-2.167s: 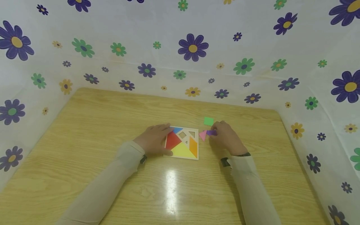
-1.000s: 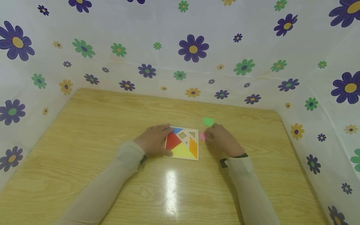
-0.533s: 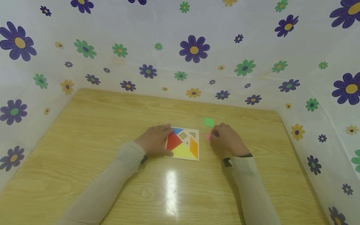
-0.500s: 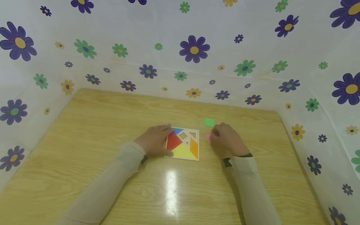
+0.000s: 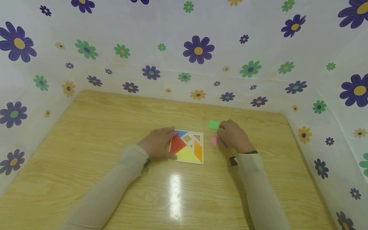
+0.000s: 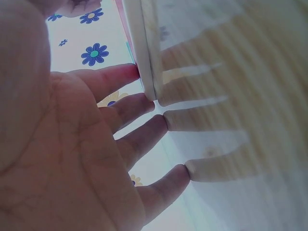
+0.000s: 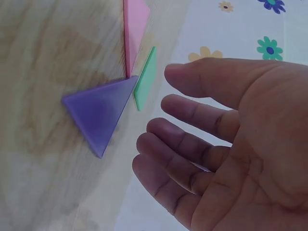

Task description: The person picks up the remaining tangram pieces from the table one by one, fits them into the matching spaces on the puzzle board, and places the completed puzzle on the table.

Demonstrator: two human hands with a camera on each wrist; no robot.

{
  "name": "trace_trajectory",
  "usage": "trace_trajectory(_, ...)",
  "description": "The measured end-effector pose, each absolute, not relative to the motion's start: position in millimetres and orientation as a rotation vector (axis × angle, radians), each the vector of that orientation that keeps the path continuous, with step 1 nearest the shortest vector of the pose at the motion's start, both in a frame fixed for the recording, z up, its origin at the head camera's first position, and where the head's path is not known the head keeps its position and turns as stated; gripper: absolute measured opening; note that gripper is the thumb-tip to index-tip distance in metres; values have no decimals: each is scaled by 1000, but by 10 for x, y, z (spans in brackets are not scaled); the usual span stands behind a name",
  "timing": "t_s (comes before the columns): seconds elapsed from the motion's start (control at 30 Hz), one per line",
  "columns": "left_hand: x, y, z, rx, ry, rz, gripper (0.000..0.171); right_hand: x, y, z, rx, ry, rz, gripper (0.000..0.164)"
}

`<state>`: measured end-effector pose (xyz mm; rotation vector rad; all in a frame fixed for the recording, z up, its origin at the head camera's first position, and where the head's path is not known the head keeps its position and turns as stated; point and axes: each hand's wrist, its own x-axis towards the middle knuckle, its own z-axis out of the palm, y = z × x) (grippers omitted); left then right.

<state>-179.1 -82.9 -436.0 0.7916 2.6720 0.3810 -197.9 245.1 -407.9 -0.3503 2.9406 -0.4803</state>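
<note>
My left hand (image 5: 157,142) rests at the left side of a square tangram board (image 5: 192,131), fingers at its upper left corner and thumb at the lower left. In the left wrist view, index and middle fingertips touch the board's edge (image 6: 143,48). Red, blue, yellow and orange pieces fill parts of the board; several recesses at upper right lie bare. My right hand (image 5: 234,135) hovers with loosely bent fingers, nothing between them. Below it lies a purple triangle (image 7: 100,113), partly covered in the head view. Its tip meets a pink triangle (image 5: 214,140).
A green piece (image 5: 213,124) lies on the wooden table (image 5: 138,198), beyond the pink triangle and near the right fingertips. Flower-printed white cloth (image 5: 172,57) stands behind the table and along both sides.
The right hand, earlier pinching at the purple triangle, has let it go and lifted slightly. The purple and pink triangles have shifted right, and the purple one has turned. The left hand stays put.
</note>
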Motion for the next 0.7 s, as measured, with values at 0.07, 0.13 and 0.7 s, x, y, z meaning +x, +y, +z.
trace_trajectory(0.07, -1794, -831, -4366, 792, 2672, 380, 102, -1995, 2435, -4071, -337, 2937, -480, 35)
trace_trajectory(0.13, -1797, -831, -4372, 789, 2669, 369, 102, -2023, 2420, -4076, -337, 2938, -468, 35)
trace_trajectory(0.7, -1766, -826, -4312, 803, 2677, 393, 101, -2338, 2356, -4206, -245, 2848, -350, 39)
